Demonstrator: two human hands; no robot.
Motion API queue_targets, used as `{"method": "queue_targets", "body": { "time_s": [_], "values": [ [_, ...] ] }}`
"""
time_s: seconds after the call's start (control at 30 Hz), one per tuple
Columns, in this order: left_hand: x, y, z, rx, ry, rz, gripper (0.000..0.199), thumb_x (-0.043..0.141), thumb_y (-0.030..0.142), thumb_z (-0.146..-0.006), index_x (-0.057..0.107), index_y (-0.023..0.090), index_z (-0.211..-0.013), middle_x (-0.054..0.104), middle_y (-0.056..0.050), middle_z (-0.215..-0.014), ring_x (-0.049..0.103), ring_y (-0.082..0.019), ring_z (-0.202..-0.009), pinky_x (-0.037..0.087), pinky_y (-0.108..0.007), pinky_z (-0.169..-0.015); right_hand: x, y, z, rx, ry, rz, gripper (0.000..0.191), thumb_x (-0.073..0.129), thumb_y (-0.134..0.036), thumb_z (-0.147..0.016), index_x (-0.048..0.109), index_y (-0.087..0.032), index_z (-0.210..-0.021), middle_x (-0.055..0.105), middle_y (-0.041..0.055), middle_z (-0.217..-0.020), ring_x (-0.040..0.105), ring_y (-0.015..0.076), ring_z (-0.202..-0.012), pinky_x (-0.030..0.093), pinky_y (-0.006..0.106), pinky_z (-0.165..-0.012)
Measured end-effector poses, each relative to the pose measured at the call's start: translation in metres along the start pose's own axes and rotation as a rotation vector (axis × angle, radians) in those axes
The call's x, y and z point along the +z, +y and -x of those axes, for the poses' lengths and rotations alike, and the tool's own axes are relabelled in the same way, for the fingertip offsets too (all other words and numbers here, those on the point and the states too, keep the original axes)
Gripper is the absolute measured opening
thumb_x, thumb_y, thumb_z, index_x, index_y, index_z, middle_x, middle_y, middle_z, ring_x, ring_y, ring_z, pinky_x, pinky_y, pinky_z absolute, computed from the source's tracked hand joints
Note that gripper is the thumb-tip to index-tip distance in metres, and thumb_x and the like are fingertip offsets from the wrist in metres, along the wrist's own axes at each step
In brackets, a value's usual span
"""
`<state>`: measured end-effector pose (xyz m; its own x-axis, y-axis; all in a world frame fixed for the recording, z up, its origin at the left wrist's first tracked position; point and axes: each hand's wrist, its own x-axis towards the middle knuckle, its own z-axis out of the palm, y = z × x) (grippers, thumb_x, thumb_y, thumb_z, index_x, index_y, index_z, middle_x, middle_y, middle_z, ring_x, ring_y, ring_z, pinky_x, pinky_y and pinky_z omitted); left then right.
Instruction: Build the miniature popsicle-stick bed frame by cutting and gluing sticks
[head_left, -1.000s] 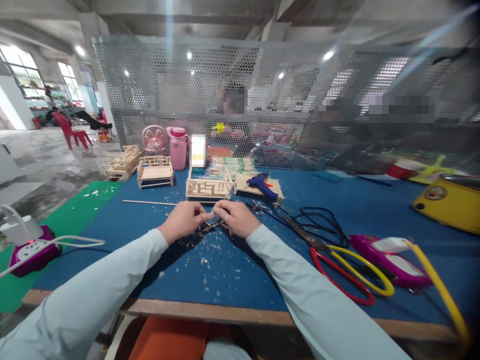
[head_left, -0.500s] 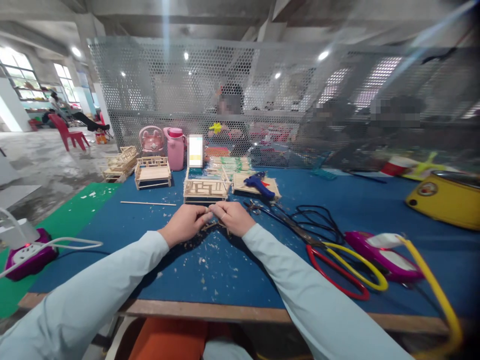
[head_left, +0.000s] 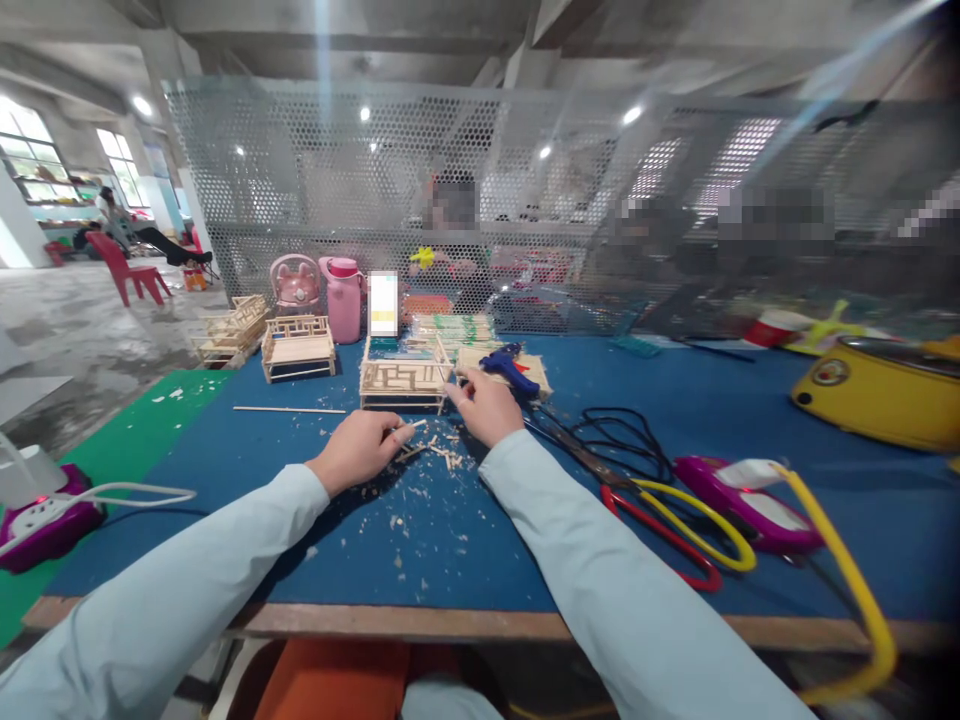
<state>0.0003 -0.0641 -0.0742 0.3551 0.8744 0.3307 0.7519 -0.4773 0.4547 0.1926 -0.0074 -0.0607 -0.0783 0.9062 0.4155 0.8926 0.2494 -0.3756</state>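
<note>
Above the blue table, my left hand [head_left: 360, 448] pinches a short pale wooden stick [head_left: 418, 424] between thumb and fingers. My right hand [head_left: 491, 408] is open beside the near right corner of a small wooden stick-built bench model [head_left: 405, 378], thumb and index finger slightly apart. Whether its fingertips touch the model, I cannot tell. Just beyond that hand, a blue glue gun [head_left: 511, 370] lies on a light wooden slatted piece [head_left: 536, 375]. Short cut stick pieces [head_left: 448, 455] are scattered between my hands. One long thin stick [head_left: 289, 409] rests to the left.
Two finished-looking stick models [head_left: 300, 348] [head_left: 232, 330] stand at the back left near a pink bottle [head_left: 343, 300] and a lit phone [head_left: 384, 303]. Large scissors [head_left: 660, 510], a purple power strip [head_left: 750, 505] and a yellow pot [head_left: 877, 395] occupy the right. A perforated metal screen [head_left: 300, 170] borders the back.
My hands have come apart. The right one moved right and forward toward the model's corner; the left stays low, with a short stick now visible in its fingers.
</note>
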Motion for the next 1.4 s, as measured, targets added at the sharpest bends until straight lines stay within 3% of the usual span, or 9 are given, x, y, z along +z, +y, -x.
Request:
{"method": "queue_targets", "body": {
  "time_s": [0.23,0.4,0.47,0.53,0.63,0.77,0.93,1.07,1.4],
  "values": [
    [0.002,0.001,0.0,0.041,-0.002,0.029,0.036,0.035,0.037,-0.085,0.054,0.016,-0.063,0.052,0.0,-0.057,0.04,-0.011,-0.052,0.025,-0.022,-0.052,-0.004,-0.01,-0.002,-0.069,-0.01,0.269,0.026,0.041,-0.028,-0.08,0.066,-0.019,-0.079,0.067,0.0112,-0.082,0.059,0.0193,-0.073,0.034,0.027,-0.058],
    [0.004,0.001,-0.002,-0.013,0.088,0.187,0.032,0.034,0.033,-0.086,0.05,0.016,-0.064,0.05,0.002,-0.059,0.04,-0.01,-0.056,0.03,-0.021,-0.055,-0.022,-0.008,0.006,-0.005,-0.318,0.332,0.029,0.052,-0.039,-0.073,0.064,-0.017,-0.058,0.065,0.0132,-0.071,0.057,0.0193,-0.064,0.032,0.027,-0.052],
    [0.007,0.002,-0.003,-0.061,0.077,0.288,0.034,0.035,0.035,-0.085,0.047,0.016,-0.06,0.046,0.003,-0.055,0.039,-0.009,-0.054,0.03,-0.021,-0.053,-0.025,-0.005,0.009,-0.058,-0.371,0.227,0.026,0.055,-0.039,-0.071,0.063,-0.018,-0.059,0.063,0.009,-0.066,0.054,0.0167,-0.06,0.032,0.026,-0.052],
    [0.01,0.003,-0.004,-0.111,0.044,0.384,0.036,0.037,0.039,-0.084,0.044,0.015,-0.058,0.043,0.004,-0.051,0.038,-0.008,-0.05,0.03,-0.02,-0.051,-0.023,-0.004,0.011,-0.158,-0.342,0.04,0.011,0.058,-0.027,-0.067,0.063,-0.018,-0.072,0.061,0.0036,-0.067,0.052,0.0129,-0.059,0.035,0.024,-0.056],
    [0.014,0.005,-0.005,-0.143,0.006,0.465,0.037,0.038,0.042,-0.083,0.047,0.015,-0.06,0.044,0.005,-0.05,0.038,-0.008,-0.048,0.03,-0.02,-0.049,-0.016,-0.007,0.014,-0.245,-0.321,-0.293,0.025,0.057,-0.02,-0.065,0.06,-0.016,-0.09,0.058,-0.0002,-0.071,0.047,0.009,-0.057,0.037,0.022,-0.057],
    [0.014,0.008,-0.004,-0.116,-0.027,0.463,0.035,0.039,0.04,-0.083,0.049,0.014,-0.061,0.045,0.004,-0.051,0.039,-0.008,-0.049,0.03,-0.02,-0.049,-0.009,-0.015,0.016,-0.211,-0.378,-0.555,0.025,0.05,-0.037,-0.073,0.059,-0.014,-0.076,0.051,-0.0021,-0.058,0.04,0.0079,-0.05,0.034,0.021,-0.05],
    [0.009,0.007,-0.002,-0.096,-0.012,0.381,0.034,0.039,0.038,-0.083,0.046,0.015,-0.059,0.042,0.005,-0.052,0.036,-0.008,-0.051,0.028,-0.021,-0.051,-0.01,-0.012,0.016,-0.25,-0.468,-0.495,0.026,0.055,-0.039,-0.068,0.057,-0.015,-0.062,0.047,-0.0037,-0.052,0.038,0.0077,-0.05,0.031,0.022,-0.05],
    [0.006,0.003,-0.002,-0.055,0.071,0.272,0.033,0.038,0.036,-0.083,0.045,0.016,-0.058,0.04,0.005,-0.053,0.035,-0.009,-0.055,0.027,-0.021,-0.053,-0.013,-0.01,0.016,-0.18,-0.397,-0.377,0.039,0.054,-0.048,-0.068,0.046,-0.016,-0.047,0.038,-0.0054,-0.043,0.032,0.0069,-0.045,0.026,0.022,-0.046],
    [0.007,0.005,-0.001,-0.014,0.016,0.253,0.037,0.037,0.039,-0.084,0.048,0.014,-0.058,0.037,0.005,-0.053,0.032,-0.008,-0.054,0.025,-0.021,-0.051,-0.013,-0.019,0.02,-0.292,-0.288,-0.524,0.025,0.053,-0.036,-0.071,0.062,-0.013,-0.068,0.052,-0.0011,-0.058,0.041,0.0085,-0.054,0.033,0.022,-0.053]
  ]
}}
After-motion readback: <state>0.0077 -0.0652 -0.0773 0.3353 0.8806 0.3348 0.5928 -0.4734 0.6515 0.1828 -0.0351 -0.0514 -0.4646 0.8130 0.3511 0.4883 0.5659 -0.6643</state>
